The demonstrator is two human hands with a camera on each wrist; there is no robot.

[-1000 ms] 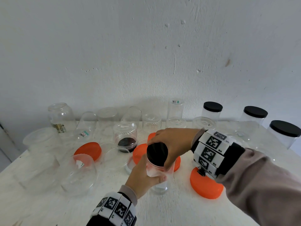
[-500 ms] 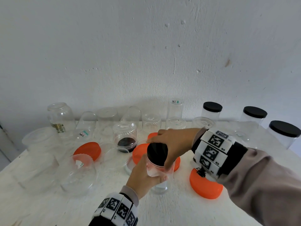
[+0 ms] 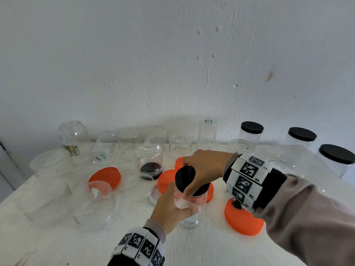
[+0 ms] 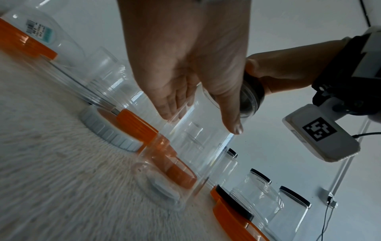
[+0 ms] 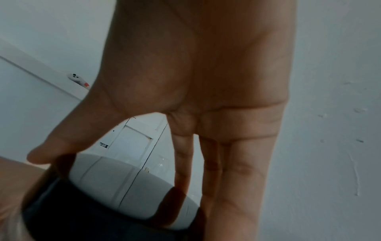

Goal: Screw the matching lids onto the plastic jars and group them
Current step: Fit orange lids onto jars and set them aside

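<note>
— Black lid (image 3: 189,179) sat atop the clear jar (image 3: 192,210), right hand (image 3: 203,167) curled round its rim.
— Left hand (image 3: 171,210)?
— Wrapped about the jar's wall; jar stood on the white table (image 3: 57,246), among orange lids (image 3: 243,220).

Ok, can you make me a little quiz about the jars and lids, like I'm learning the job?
1. True or false: the left hand grips the clear jar while the right hand grips the black lid on top of it.
2. How many jars with black lids already on stand at the table's far right? A) one B) three C) five
3. Fill in: the loose lid lying under the right wrist is coloured ____.

Key: 1 true; 2 B, see; 3 orange.
</note>
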